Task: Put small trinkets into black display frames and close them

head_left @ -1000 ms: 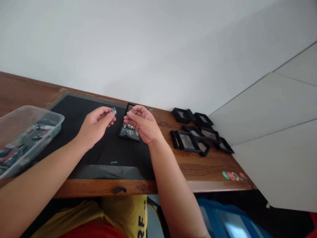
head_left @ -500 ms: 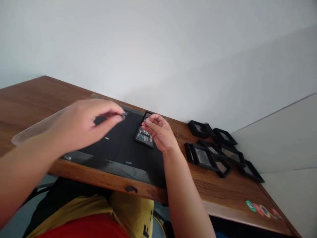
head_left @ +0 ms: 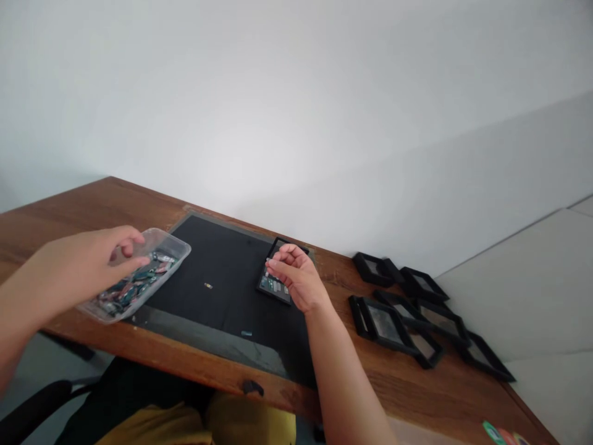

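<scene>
Over clear tub, L hand, thumb & fingertips parted. Over black tray, R hand, thumb & index pinched on tiny pale pc.. Tray partly hidden by R hand, w/ small shiny pcs. side by side. Tub w/ heap of mixed-colour bits, at L end of black mat. On mat, betw. tub & tray: loose yellowish bit; bluish bit nearer front edge. Under all, wood table; on R side, blk frames, some overlapping. Behind, white wall.
</scene>
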### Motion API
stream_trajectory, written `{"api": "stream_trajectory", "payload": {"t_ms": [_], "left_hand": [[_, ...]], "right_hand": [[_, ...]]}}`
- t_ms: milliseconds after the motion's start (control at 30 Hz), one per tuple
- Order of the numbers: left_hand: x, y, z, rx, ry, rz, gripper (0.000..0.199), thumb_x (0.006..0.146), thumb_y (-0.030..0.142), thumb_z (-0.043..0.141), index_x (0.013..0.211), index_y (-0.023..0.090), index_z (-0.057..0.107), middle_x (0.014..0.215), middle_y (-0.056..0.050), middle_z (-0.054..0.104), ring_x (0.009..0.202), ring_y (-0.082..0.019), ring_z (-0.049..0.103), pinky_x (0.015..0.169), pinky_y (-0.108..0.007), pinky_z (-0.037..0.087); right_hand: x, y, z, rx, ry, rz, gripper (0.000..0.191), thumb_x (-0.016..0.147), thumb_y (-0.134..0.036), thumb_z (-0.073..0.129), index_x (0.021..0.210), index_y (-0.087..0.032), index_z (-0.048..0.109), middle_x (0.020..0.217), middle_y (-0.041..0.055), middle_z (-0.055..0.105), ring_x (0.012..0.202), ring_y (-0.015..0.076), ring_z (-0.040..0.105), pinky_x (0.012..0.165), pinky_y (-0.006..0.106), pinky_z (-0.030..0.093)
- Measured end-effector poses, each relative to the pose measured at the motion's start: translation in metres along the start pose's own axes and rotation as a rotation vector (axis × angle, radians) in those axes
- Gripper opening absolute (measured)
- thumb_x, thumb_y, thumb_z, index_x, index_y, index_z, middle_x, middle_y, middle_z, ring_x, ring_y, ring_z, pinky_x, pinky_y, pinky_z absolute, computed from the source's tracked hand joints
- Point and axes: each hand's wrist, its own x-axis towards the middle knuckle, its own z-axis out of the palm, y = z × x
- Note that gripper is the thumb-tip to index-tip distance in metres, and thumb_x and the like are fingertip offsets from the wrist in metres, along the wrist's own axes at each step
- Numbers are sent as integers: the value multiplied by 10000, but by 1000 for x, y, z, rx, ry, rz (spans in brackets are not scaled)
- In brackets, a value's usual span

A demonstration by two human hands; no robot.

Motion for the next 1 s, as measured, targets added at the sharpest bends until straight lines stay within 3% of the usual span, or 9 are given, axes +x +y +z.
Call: {"api": "stream_trajectory", "payload": {"t_ms": [67, 133, 233, 333, 433, 567, 800, 933, 1000], "left_hand": [[-8, 26, 2, 27, -23, 40, 438, 965, 610, 582, 1203, 293, 768, 1045, -79, 852, 891, -371, 812, 685, -486, 614], [-16, 53, 10, -13, 24, 212, 447, 1012, 603, 582, 1310, 309, 739, 1208, -77, 839, 975, -341, 814, 746, -461, 637], [-26, 86, 30, -62, 107, 459, 493, 1079, 618, 546, 1444, 316, 683, 1219, -69, 836, 1035, -308, 803, 843, -451, 647], [-30, 106, 49, -64, 141, 621, 459, 1136, 543, 490, 1435, 260, 692, 1191, -75, 840, 1037, -298, 798, 881, -472, 633], [-31, 115, 59, -66, 167, 700, 359, 1150, 435, 498, 1273, 221, 759, 1122, -75, 840, 963, -282, 790, 830, -449, 610], [-34, 119, 58, -121, 133, 714, 281, 1141, 362, 531, 1048, 225, 758, 989, -41, 820, 863, -241, 767, 760, -398, 572], [-44, 115, 57, -243, 172, 630, 174, 1112, 393, 610, 1095, 285, 746, 1010, 11, 834, 864, -192, 790, 816, -357, 579], [-45, 112, 53, -309, 199, 578, 226, 1097, 456, 617, 1009, 316, 770, 957, 42, 839, 818, -192, 792, 792, -348, 581], [-42, 100, 47, -272, 211, 509, 257, 1080, 502, 621, 998, 329, 792, 988, 34, 847, 853, -225, 793, 793, -366, 579]], "right_hand": [[-2, 0, 3, -8, -15, 26, 646, 451, -301, 1108, 883, -219, 634, 743, -70, 731, 731, 120, 759, 680, 222, 625], [-5, 2, 7, -6, -29, 45, 674, 442, -301, 1108, 914, -223, 633, 755, -66, 749, 739, 126, 770, 663, 216, 617], [-9, 7, 15, -1, -70, 84, 715, 429, -279, 1106, 954, -226, 623, 754, -74, 759, 687, 116, 757, 637, 213, 610], [-14, 13, 22, 3, -168, 130, 748, 409, -261, 1108, 975, -216, 621, 714, -67, 762, 647, 114, 744, 625, 211, 609], [-18, 18, 27, 15, -275, 182, 768, 377, -243, 1111, 975, -200, 631, 719, -43, 782, 620, 113, 737, 623, 212, 614], [-21, 23, 30, 43, -364, 207, 746, 391, -271, 1115, 964, -190, 644, 727, -35, 788, 600, 115, 740, 605, 207, 608], [-24, 30, 36, 72, -429, 233, 752, 394, -282, 1118, 978, -188, 653, 733, -29, 791, 648, 122, 756, 649, 226, 636], [-27, 28, 39, 92, -439, 250, 849, 410, -251, 1116, 1104, -210, 629, 900, -15, 821, 725, 135, 783, 711, 265, 661], [-26, 21, 36, 91, -395, 197, 836, 455, -282, 1109, 1132, -222, 623, 1009, -8, 814, 781, 145, 797, 744, 286, 673]]}}
